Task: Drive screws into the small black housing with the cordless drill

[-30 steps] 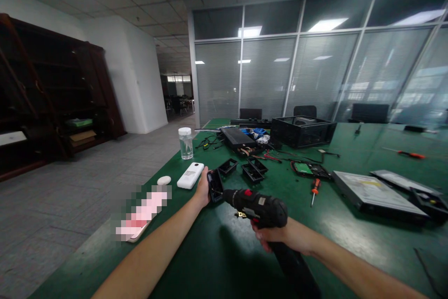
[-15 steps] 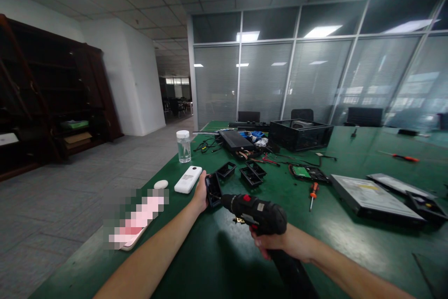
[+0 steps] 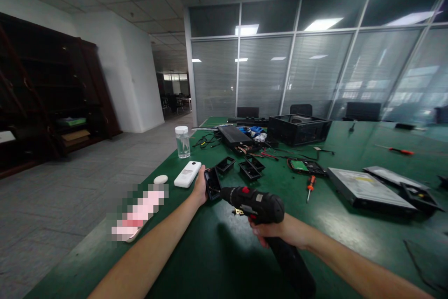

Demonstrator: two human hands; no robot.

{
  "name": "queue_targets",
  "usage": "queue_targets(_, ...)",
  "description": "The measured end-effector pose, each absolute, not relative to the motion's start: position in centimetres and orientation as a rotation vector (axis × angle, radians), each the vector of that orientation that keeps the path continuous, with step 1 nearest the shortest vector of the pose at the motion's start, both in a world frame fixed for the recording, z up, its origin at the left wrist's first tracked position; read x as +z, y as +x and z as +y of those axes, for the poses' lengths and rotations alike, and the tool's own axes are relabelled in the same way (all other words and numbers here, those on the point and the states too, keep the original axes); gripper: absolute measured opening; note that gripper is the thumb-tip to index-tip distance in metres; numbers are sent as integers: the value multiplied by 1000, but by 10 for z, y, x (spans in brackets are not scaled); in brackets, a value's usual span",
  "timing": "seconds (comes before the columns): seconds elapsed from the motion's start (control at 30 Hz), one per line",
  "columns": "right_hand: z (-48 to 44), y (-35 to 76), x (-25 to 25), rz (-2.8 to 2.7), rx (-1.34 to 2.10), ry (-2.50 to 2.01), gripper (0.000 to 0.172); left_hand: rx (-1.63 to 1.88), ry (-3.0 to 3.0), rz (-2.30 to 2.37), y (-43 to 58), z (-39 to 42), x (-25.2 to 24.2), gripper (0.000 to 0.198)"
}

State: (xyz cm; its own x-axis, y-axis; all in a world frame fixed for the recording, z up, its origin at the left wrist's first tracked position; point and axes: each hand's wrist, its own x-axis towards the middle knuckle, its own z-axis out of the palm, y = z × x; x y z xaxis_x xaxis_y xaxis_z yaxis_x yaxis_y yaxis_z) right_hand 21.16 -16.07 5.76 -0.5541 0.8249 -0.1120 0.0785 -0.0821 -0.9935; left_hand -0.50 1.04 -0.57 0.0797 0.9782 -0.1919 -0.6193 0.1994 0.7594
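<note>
My right hand [image 3: 268, 232] is wrapped round the grip of a black cordless drill [image 3: 259, 203] with red marks. Its chuck points left into a small black plastic frame [image 3: 212, 182]; whether the bit touches a screw there is too small to tell. My left hand [image 3: 200, 188] is closed on the frame's left side and holds it tilted up. Some small brass-coloured parts [image 3: 239, 212] show under the drill. Just beyond the held frame, similar black frames [image 3: 250, 168] lie on the green table [image 3: 196, 252].
To the left are a white device [image 3: 188, 174], a white oval object [image 3: 160, 179], a jar [image 3: 182, 142] and a blurred-out phone. An orange screwdriver [image 3: 311, 188], a circuit board [image 3: 304, 166] and a metal drive [image 3: 367, 191] sit right. A black case [image 3: 299, 129] stands behind.
The view has tilted slightly, so everything sits a little higher in the picture. Both hands keep their hold, and the drill stays pointed at the frame.
</note>
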Motion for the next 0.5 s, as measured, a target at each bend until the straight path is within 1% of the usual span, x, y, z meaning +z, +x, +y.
queue_targets(0.27, -158, 213, 56, -1642, 1700, -960, 26, 1284, 587, 832, -5, 11, -7, 48)
queue_targets(0.5, -158, 213, 52, -1630, 1705, -963, 28, 1296, 594, 824, -5, 12, -7, 48)
